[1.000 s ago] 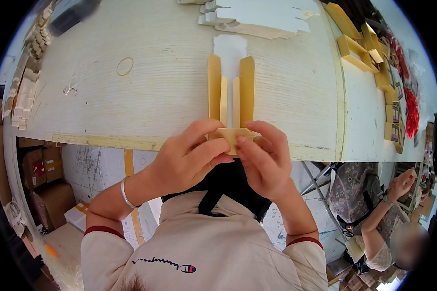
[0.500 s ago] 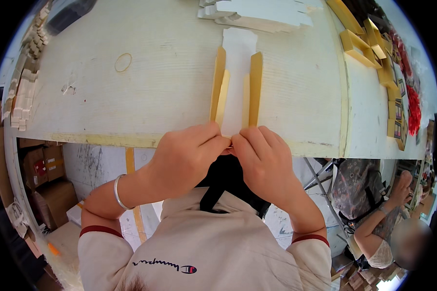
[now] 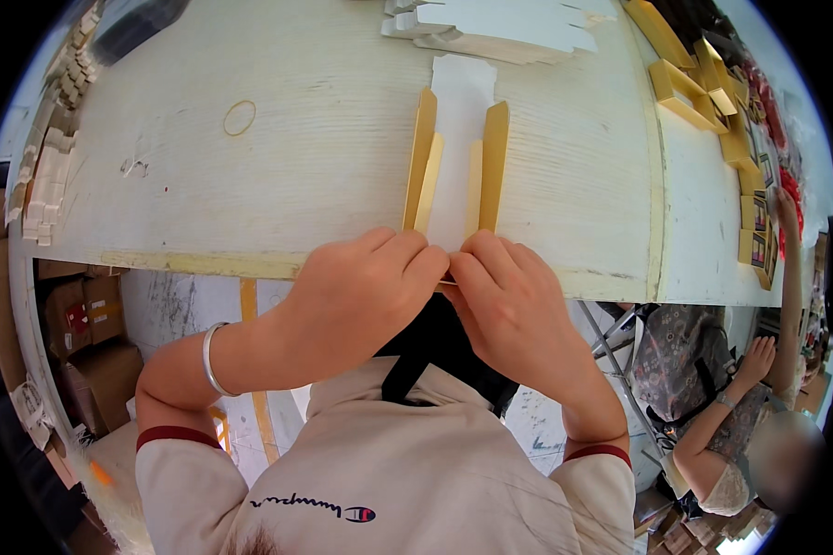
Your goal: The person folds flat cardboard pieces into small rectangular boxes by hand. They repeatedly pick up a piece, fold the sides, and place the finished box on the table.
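Both the left hand (image 3: pixel 366 291) and the right hand (image 3: pixel 509 301) pinch their fingers shut on the near end of a white-and-gold card blank (image 3: pixel 458 157). The blank lies flat on the pale bench (image 3: pixel 296 166), running away from the bench's near edge, its gold flaps standing up. A rubber band (image 3: pixel 240 117) lies well left of the blank.

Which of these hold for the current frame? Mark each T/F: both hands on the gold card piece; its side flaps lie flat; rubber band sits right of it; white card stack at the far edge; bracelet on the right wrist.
1. Both the left hand and right hand press the near end of the gold-and-white card piece. True.
2. Its side flaps lie flat. False: both gold flaps stand up.
3. The rubber band lies right of it. False: left.
4. A white card stack lies at the table's far edge. True.
5. The bracelet is on the right wrist. False: left.
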Demonstrator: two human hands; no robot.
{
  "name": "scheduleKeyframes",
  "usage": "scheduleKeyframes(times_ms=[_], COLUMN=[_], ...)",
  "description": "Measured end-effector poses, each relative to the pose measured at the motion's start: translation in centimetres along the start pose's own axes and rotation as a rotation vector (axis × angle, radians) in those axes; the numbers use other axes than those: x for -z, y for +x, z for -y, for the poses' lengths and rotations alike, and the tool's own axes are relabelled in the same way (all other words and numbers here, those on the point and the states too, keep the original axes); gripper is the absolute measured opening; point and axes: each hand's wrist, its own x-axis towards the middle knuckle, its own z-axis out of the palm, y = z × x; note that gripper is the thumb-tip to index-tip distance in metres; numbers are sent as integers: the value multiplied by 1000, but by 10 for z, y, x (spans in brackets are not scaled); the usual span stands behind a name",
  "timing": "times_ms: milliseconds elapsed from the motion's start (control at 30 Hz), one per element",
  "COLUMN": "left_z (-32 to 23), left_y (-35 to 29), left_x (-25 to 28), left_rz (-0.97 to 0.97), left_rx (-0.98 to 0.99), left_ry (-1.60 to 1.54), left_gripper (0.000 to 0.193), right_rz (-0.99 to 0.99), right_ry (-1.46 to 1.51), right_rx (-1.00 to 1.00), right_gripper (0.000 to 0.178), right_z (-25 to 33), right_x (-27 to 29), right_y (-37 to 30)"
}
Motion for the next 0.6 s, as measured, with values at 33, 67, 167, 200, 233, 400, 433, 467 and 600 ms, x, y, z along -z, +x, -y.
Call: scheduleKeyframes(times_ms=[33, 67, 167, 200, 233, 400, 433, 467, 600], left_z=[0, 0, 1, 3, 5, 12, 14, 16, 25], left_y=[2, 3, 5, 6, 6, 2, 1, 0, -1], left_x=[2, 2, 5, 8, 10, 2, 1, 2, 5], left_rz=[48, 70, 143, 173, 203, -246, -332, -285, -145], left_rx=[22, 35, 51, 43, 34, -162, -181, -168, -138], left_ry=[-27, -46, -79, -73, -67, 283, 341, 327, 299], left_gripper=[16, 16, 15, 15, 15, 26, 28, 28, 27], right_rz=[4, 7, 42, 41, 41, -17, -24, -31, -63], right_ry=[2, 2, 37, 9, -19, -15, -29, -37, -37], right_rx=[2, 0, -54, -26, 3, 50, 53, 66, 40], right_gripper=[13, 13, 13, 14, 15, 19, 20, 21, 19], right_z=[0, -1, -1, -2, -4, -6, -7, -7, -1], right_x=[0, 1, 4, 8, 14, 6, 4, 3, -3], right_y=[0, -1, -1, 0, 1, -6, -7, -7, -6])
